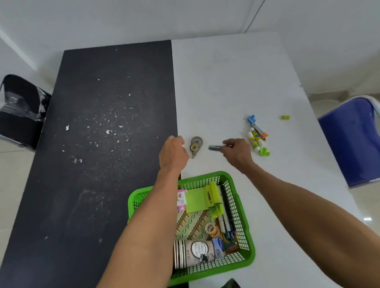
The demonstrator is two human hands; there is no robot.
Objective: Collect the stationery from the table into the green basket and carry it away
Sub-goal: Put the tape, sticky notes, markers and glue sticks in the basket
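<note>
Just beyond the green basket (207,177), on the white counter (236,78), the right hand (238,152) pinches a small grey object (215,147). The left hand (173,154) is beside the correction tape (196,146), fingers bent, grip not clear. The tape looks like light, smooth, hard plastic, drop-shaped; better to take it by the flat sides

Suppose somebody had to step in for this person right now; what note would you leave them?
Left hand: beside the correction tape; whether it grips it is unclear.
Right hand: pinches a small dark item.
Green basket: on the white table, nearest the person.
Done: cups, pens, tape roll and notes are in it.
Left: the dark item, correction tape, glue sticks and scissors, small green piece; then carry the basket away.
</note>
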